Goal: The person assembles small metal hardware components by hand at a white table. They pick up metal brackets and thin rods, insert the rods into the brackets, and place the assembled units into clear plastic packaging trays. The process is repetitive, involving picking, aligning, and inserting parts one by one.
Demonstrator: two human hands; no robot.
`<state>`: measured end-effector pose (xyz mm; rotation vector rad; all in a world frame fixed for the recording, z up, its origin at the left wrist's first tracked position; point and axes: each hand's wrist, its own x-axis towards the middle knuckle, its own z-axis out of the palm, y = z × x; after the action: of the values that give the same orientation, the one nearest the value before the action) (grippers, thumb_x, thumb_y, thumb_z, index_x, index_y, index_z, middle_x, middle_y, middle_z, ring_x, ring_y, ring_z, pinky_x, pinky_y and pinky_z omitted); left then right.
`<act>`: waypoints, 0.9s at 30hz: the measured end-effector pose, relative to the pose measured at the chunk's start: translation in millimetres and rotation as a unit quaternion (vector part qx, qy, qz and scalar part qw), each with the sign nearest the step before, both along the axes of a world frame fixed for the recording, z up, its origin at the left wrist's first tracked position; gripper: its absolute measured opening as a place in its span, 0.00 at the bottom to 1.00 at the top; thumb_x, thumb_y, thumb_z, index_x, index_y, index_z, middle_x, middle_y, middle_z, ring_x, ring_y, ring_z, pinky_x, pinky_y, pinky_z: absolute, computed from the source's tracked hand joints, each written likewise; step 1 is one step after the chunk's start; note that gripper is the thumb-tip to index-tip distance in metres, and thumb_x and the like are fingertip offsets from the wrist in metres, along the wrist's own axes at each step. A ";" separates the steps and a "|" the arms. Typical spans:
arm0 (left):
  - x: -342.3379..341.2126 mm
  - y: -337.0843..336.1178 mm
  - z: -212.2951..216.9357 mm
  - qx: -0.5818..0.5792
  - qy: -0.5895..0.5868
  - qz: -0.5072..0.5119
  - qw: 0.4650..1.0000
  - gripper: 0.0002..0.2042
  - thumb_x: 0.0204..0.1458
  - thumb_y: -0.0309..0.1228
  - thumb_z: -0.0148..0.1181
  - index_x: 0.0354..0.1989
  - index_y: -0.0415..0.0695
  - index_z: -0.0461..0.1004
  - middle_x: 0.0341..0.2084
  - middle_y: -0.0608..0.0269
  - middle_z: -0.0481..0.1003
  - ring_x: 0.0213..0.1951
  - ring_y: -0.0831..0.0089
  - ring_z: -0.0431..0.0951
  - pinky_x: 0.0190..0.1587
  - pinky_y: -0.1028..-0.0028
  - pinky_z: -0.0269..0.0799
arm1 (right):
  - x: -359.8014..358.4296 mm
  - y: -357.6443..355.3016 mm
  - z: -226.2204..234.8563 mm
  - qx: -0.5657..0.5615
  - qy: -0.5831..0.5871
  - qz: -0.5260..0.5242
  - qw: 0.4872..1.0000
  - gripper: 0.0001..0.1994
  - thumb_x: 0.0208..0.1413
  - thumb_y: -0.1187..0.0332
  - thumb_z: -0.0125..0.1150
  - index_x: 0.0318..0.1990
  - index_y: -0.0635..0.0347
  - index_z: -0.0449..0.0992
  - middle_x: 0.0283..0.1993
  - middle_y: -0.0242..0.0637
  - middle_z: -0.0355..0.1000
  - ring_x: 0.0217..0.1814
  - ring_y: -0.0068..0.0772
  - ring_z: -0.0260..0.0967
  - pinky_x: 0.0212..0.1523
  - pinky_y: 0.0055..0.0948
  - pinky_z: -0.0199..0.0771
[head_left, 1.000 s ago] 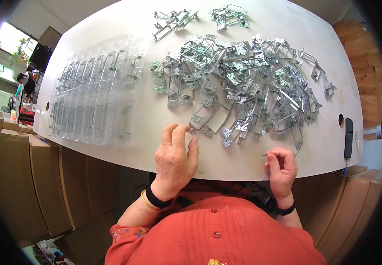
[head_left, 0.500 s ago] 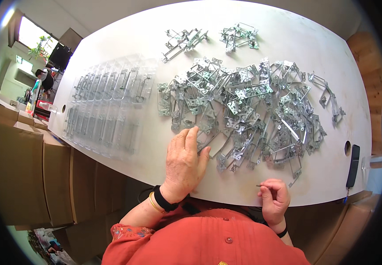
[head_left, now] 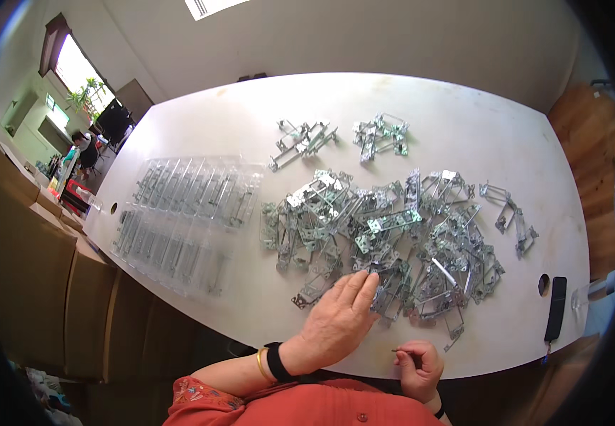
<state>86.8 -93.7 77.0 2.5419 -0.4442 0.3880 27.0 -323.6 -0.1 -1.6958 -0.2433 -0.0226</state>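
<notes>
A large heap of metal brackets (head_left: 385,227), made of silvery plates and rods, lies tangled on the white table (head_left: 251,334). Over the near edge of this heap, my left hand (head_left: 339,316) reaches with fingers stretched out; its fingertips meet the brackets, and whether the hidden thumb touches one I cannot tell. Close to the table's front edge, my right hand (head_left: 421,366) is closed in a pinch. Between its thumb and forefinger a small, thin, dark metal piece sticks out to the left, too small to name more exactly.
Clear plastic trays (head_left: 187,220) with metal parts in rows lie at left. Two smaller bracket clusters (head_left: 304,142) sit behind the heap, and a loose bracket (head_left: 510,216) to its right. A black elongated object (head_left: 554,309) lies by a table hole. Cardboard boxes (head_left: 23,277) stand at left.
My view has tilted up, so the table sits lower. My left hand has moved right along the heap's near edge, closer to my right hand, which keeps its pinch on the small piece.
</notes>
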 end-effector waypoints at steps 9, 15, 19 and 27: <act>12.2 -7.0 -10.5 -0.066 0.056 0.019 0.996 0.20 0.55 0.27 0.66 0.55 0.37 0.70 0.43 0.48 0.74 0.43 0.47 0.78 0.46 0.60 0.76 | 0.9 -0.5 -4.0 -0.009 -0.017 -0.002 1.000 0.05 0.62 0.79 0.66 0.41 0.65 0.74 0.39 0.40 0.75 0.30 0.23 0.74 0.32 0.22 0.76; 13.8 -5.0 -10.9 -0.094 0.044 -0.006 0.995 0.12 0.57 0.26 0.63 0.48 0.42 0.72 0.35 0.52 0.72 0.37 0.51 0.78 0.38 0.59 0.76 | 0.4 0.3 -3.9 -0.034 -0.036 -0.009 0.999 0.04 0.63 0.78 0.65 0.42 0.63 0.75 0.34 0.36 0.75 0.29 0.22 0.73 0.30 0.22 0.73; 17.0 1.0 -10.4 -0.119 0.071 -0.008 0.990 0.10 0.59 0.28 0.65 0.47 0.43 0.75 0.36 0.53 0.74 0.34 0.52 0.79 0.37 0.60 0.77 | 3.0 5.3 5.0 -0.050 -0.064 -0.023 0.996 0.04 0.64 0.75 0.66 0.44 0.59 0.78 0.29 0.29 0.74 0.27 0.18 0.68 0.29 0.21 0.69; 16.0 6.4 6.2 -0.230 0.099 -0.026 0.968 0.09 0.57 0.24 0.67 0.46 0.42 0.78 0.37 0.57 0.75 0.33 0.64 0.80 0.35 0.69 0.76 | 2.7 5.7 9.3 -0.043 -0.041 -0.018 0.998 0.05 0.64 0.75 0.66 0.44 0.61 0.77 0.32 0.33 0.75 0.29 0.20 0.71 0.31 0.22 0.72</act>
<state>102.8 -87.3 83.2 2.0859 -0.3021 0.1865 29.7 -317.8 9.2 -1.7865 -0.2773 -0.1099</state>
